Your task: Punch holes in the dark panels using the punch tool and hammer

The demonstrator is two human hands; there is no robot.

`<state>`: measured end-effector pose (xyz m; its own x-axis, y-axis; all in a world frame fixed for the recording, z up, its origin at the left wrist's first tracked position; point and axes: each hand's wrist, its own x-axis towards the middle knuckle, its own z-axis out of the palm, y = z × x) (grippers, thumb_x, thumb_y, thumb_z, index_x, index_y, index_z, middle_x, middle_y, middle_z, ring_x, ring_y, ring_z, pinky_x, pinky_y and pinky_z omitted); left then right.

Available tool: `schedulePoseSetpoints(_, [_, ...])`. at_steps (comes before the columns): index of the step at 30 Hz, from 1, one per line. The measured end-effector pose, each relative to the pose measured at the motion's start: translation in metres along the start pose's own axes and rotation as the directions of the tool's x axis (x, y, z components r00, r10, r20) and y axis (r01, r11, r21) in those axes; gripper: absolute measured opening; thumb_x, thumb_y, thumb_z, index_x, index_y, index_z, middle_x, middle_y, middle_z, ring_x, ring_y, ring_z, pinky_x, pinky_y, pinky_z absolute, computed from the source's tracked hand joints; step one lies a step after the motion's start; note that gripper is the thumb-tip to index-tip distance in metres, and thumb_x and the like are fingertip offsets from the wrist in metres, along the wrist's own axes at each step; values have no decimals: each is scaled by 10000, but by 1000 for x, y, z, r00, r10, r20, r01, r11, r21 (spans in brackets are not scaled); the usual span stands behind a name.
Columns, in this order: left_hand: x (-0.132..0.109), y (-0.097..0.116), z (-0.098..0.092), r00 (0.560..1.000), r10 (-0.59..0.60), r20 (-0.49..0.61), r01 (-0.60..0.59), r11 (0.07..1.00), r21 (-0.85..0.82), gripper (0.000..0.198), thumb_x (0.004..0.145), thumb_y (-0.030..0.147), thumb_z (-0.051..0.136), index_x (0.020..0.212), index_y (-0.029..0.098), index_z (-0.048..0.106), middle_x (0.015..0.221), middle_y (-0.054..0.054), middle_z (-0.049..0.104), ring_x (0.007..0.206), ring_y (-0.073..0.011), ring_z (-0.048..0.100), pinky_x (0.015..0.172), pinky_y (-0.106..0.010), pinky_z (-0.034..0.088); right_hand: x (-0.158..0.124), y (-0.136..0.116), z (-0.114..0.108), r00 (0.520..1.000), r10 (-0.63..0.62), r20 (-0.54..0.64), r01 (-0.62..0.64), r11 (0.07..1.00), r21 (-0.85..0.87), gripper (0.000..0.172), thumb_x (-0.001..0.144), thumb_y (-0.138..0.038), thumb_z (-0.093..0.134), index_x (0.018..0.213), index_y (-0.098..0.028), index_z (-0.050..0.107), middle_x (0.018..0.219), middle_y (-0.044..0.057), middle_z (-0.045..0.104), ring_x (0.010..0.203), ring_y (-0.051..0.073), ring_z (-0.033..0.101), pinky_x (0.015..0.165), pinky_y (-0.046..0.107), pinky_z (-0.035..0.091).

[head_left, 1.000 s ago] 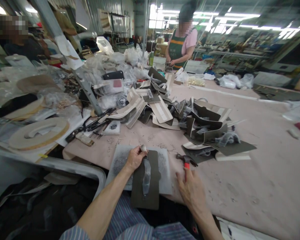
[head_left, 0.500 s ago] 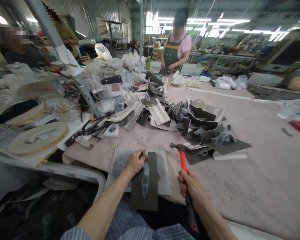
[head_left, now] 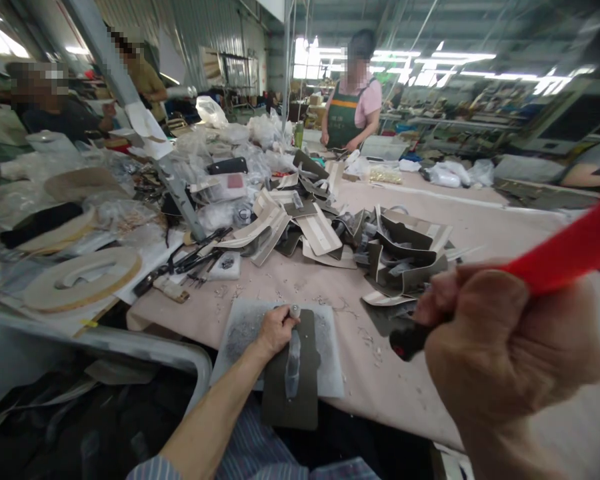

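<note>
My left hand is closed around a small metal punch, held upright on the top edge of a dark olive leather piece. That piece lies on a grey speckled mat at the table's near edge. My right hand is raised close to the camera, fist closed round a hammer with a red and black handle. The hammer's head is out of view to the upper right.
A heap of olive and cream leather parts lies beyond the mat. Pliers and small tools, foam rings and plastic bags crowd the left. A person in a green apron stands at the far end; other people sit at left.
My right hand picked the hammer up off the table and swung it high, up to the camera. My left hand has kept the punch on the leather piece.
</note>
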<state>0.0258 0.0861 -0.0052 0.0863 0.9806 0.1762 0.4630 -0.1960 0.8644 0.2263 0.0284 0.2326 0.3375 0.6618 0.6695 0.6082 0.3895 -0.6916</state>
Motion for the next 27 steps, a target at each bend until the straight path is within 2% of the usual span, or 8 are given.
schedulePoseSetpoints(3, [0,-1,0,1000,-4,10,4,1000,-11,59,814,152,597,770,177,627,726,-6,649,698,-158,588,674,-256,416,-38,25,10,963,17,268,16,993,-121,176,967,-339,429,822,-240,432,585,-45,459,445,113,427,469,245,293])
schedulePoseSetpoints(5, [-1,-2,0,1000,-2,9,2,1000,-17,58,814,149,596,777,173,634,730,-9,653,703,-159,592,674,-256,415,-72,59,14,734,153,661,71,952,-299,188,928,-302,459,754,-240,423,501,-50,434,391,112,377,453,262,191])
schedulePoseSetpoints(8, [-2,-1,0,1000,18,20,-17,999,-37,70,814,144,591,785,171,648,757,-16,669,725,-159,603,690,-255,420,-107,103,7,530,388,754,77,864,-498,182,965,-314,403,819,-231,471,536,-8,521,450,151,482,489,279,186])
schedulePoseSetpoints(16, [-1,5,-3,1000,7,11,-7,1000,-27,85,797,184,604,852,174,668,807,-32,692,762,-179,619,746,-274,459,-137,175,-34,475,674,566,-80,673,-735,278,995,-352,308,902,-203,523,707,75,644,678,229,637,625,300,394])
schedulePoseSetpoints(19, [-1,2,-3,1000,12,1,-12,1000,-17,104,803,226,595,854,176,670,795,-38,695,757,-192,629,747,-288,472,-141,183,-28,621,617,482,-13,624,-782,268,952,-303,375,1034,-150,579,983,170,662,883,281,655,750,359,463])
schedulePoseSetpoints(22, [0,-1,-2,1000,-3,-2,2,1000,-19,154,808,303,595,853,180,676,792,-41,704,750,-204,642,735,-296,484,-143,151,3,762,412,499,-54,809,-586,360,937,-329,431,1214,-136,557,1185,188,615,1046,291,618,889,397,483])
schedulePoseSetpoints(25, [1,-4,-3,999,-33,-4,33,998,-62,246,785,390,615,896,186,696,859,-50,740,806,-222,674,773,-304,503,-157,96,52,672,347,655,-189,935,-300,408,937,-356,492,1304,-180,514,1111,111,666,942,229,664,838,342,525])
schedulePoseSetpoints(27, [3,-6,-6,991,-128,-45,124,989,-82,307,753,462,642,883,190,704,835,-47,751,789,-233,685,754,-302,513,-174,66,84,586,337,737,-114,935,-337,471,856,-318,601,1288,-142,532,1084,143,679,924,275,683,810,383,538])
